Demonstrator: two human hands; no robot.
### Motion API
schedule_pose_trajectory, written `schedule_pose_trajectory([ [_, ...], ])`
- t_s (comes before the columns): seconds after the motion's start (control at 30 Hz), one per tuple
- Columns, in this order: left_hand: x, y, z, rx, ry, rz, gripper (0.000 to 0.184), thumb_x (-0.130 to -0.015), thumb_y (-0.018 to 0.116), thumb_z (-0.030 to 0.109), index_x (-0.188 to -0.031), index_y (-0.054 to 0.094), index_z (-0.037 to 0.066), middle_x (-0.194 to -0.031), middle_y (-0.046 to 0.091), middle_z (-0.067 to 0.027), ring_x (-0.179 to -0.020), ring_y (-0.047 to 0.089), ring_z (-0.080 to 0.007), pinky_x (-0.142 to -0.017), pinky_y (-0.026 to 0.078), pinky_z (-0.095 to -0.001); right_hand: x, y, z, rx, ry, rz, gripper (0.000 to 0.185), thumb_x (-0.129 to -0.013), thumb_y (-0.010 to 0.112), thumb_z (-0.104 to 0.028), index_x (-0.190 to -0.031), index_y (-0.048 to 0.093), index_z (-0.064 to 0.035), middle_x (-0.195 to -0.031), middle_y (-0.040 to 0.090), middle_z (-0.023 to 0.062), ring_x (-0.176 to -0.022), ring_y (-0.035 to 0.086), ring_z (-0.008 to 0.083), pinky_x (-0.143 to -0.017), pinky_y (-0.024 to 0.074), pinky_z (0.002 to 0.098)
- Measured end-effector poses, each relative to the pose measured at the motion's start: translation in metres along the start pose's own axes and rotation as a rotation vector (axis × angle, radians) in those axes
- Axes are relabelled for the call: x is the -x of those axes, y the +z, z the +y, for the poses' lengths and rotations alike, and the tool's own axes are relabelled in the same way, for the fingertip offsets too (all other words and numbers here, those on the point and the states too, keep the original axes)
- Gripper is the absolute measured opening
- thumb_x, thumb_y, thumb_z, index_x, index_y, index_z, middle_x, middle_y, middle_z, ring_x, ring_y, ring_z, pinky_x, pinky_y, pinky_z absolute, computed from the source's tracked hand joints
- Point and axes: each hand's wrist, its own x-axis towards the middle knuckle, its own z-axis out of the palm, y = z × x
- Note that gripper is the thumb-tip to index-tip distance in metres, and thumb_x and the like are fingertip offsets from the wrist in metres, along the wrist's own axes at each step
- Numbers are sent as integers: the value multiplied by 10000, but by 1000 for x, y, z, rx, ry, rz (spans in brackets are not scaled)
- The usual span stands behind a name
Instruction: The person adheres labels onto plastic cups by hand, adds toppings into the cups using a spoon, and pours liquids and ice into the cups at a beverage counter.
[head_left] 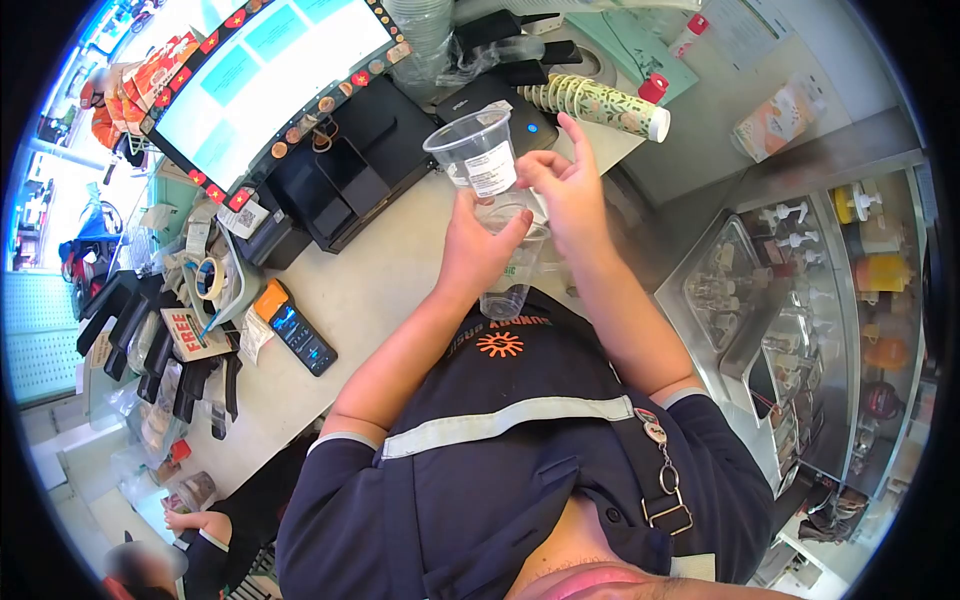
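Note:
My left hand (482, 245) is wrapped around clear plastic cups, its thumb across the front. The upper plastic cup (465, 140) tilts with its open rim toward the back left and carries a white printed label (490, 170). Below it, against my apron, shows another clear plastic cup (505, 300) with green lettering. Whether the cups are nested is partly hidden by my fingers. My right hand (570, 190) is at the right side of the upper cup. Its index finger points up, apart from the others, and its bent fingertips touch or nearly touch the label's edge.
A lit screen (270, 80) and black machine (345, 175) stand at the back left. On the counter lie a handheld terminal (300, 335) and a tray with tape (240, 285). Patterned paper cups (610, 105) lie at the back. A co-worker's arm (205, 525) shows lower left.

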Motion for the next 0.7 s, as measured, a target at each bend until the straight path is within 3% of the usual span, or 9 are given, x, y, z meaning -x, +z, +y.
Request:
schedule_pose_trajectory([
  [0.03,-1,1,-8,1,2,-1,592,-787,799,268,-1194,480,-22,-1186,592,-199,-1043,630,-267,-898,488,-349,-7,-12,-2,-28,46,0,509,-823,770,-70,-1279,565,28,-990,629,60,-891,601,124,-836,499,268],
  [0.1,-3,1,-28,403,-73,-170,575,-862,718,200,-1296,404,-10,-1395,482,-206,-1020,676,-327,-877,547,-454,-20,-45,4,233,-125,19,451,-925,679,-197,-1328,563,-32,-1078,646,52,-959,612,128,-873,464,289],
  [0.13,0,-2,-14,676,-185,-241,588,-893,665,295,-1308,370,1,-1434,433,-231,-974,693,-393,-825,577,-522,-20,-57,-5,236,-126,20,451,-925,679,-197,-1328,563,-32,-1078,646,52,-959,612,128,-873,464,289],
  [0.17,0,-6,-14,681,-187,-247,588,-893,665,295,-1308,370,1,-1434,433,-231,-974,693,-393,-825,577,-522,-18,-68,-17,304,74,-23,438,-925,674,-251,-1297,592,-34,-1062,643,40,-975,586,120,-862,439,278],
  [0.2,-1,-15,-17,1023,-139,-411,599,-893,648,353,-1298,378,3,-1438,425,-244,-992,683,-425,-817,579,-534,-13,-75,-25,368,278,-61,437,-926,669,-305,-1267,621,-36,-1046,640,28,-990,559,111,-851,414,268],
  [0.23,-3,-22,-17,1364,-84,-575,616,-894,630,411,-1287,387,4,-1442,416,-257,-1010,672,-457,-810,582,-546,-9,-78,-27,372,279,-51,437,-926,669,-305,-1267,621,-36,-1046,640,28,-990,559,111,-851,414,268],
  [0.3,-3,-29,-16,1415,-103,-603,690,-856,642,509,-1269,396,13,-1446,408,-273,-1012,657,-501,-796,579,-557,5,-82,-31,366,297,-245,441,-933,633,-382,-1239,645,-65,-1096,636,16,-1023,535,101,-840,374,265],
  [0.47,-9,-32,-9,1388,-85,-728,680,-809,672,524,-1205,408,38,-1414,431,-287,-980,669,-501,-777,588,-519,14,-65,-50,221,151,-379,390,-907,674,-299,-1148,654,7,-1271,609,92,-1170,534,161,-1023,376,332],
  [0.7,-18,-28,-1,1270,-83,-764,636,-818,667,497,-1203,411,60,-1404,451,-265,-995,674,-483,-822,588,-522,-1,-55,-41,368,76,-347,151,-926,668,-103,-1021,666,14,-1182,638,93,-1012,607,125,-910,472,275],
])
